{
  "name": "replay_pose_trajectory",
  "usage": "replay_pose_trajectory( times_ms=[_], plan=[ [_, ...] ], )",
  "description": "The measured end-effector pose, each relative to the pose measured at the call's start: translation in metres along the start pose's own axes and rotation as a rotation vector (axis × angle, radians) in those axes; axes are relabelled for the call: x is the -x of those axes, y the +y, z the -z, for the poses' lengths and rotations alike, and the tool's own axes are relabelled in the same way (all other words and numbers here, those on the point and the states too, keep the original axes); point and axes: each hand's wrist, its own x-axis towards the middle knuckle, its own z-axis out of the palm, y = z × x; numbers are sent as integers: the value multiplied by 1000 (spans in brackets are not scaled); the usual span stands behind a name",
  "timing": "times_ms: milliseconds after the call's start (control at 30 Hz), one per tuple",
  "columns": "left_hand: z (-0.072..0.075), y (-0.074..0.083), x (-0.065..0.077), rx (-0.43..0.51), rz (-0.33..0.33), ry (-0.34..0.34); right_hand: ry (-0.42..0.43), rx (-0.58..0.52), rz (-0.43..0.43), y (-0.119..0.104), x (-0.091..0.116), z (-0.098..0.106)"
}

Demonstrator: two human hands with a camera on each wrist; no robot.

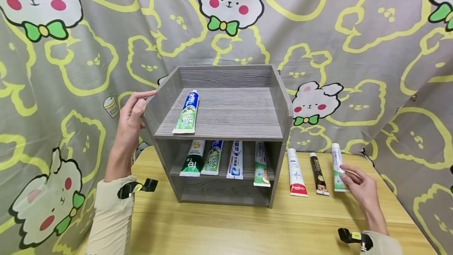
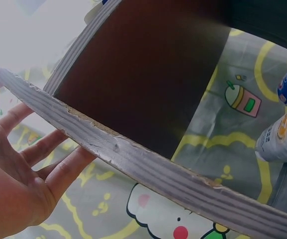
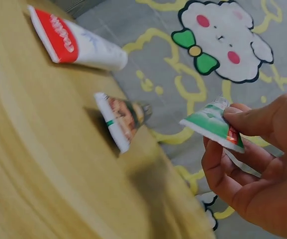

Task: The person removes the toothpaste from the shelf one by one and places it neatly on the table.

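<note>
My right hand [image 1: 359, 186] pinches a green-and-white toothpaste tube [image 1: 337, 160] between thumb and fingers at the right of the table; in the right wrist view the tube [image 3: 213, 124] stands up off the tabletop. Beside it are a black toothpaste tube [image 1: 317, 172] and a red-and-white Colgate tube [image 1: 296, 176]. At the far left, my left hand [image 1: 130, 119] touches the outer side of a grey wooden shelf [image 1: 226, 107], fingers extended near its upper edge. The left wrist view shows those fingers partly hidden behind the side panel [image 2: 133, 152].
A blue-and-green toothpaste tube [image 1: 188, 113] lies on the top board. On the middle board lie several more tubes, including a dark green one [image 1: 193, 160] and a white-and-blue one [image 1: 235, 162]. A patterned curtain [image 1: 226, 46] hangs behind the wooden table [image 1: 219, 227].
</note>
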Motion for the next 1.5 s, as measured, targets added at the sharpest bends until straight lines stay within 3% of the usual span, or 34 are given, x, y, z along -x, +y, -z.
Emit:
replay_pose_trajectory(
  times_ms=[233,567,833,1167,1500],
  plan=[
    [1,0,1,3,3,-1,40,-28,-55,15,-3,-1],
    [2,0,0,6,-7,0,105,219,-69,32,-6,-4],
    [3,0,2,6,0,0,104,397,-127,35,-7,-7],
    [3,0,1,6,-3,-2,78,510,-44,36,-9,-12],
    [0,-1,0,-10,-5,-5,71,521,-43,36,-9,-12]
  ],
)
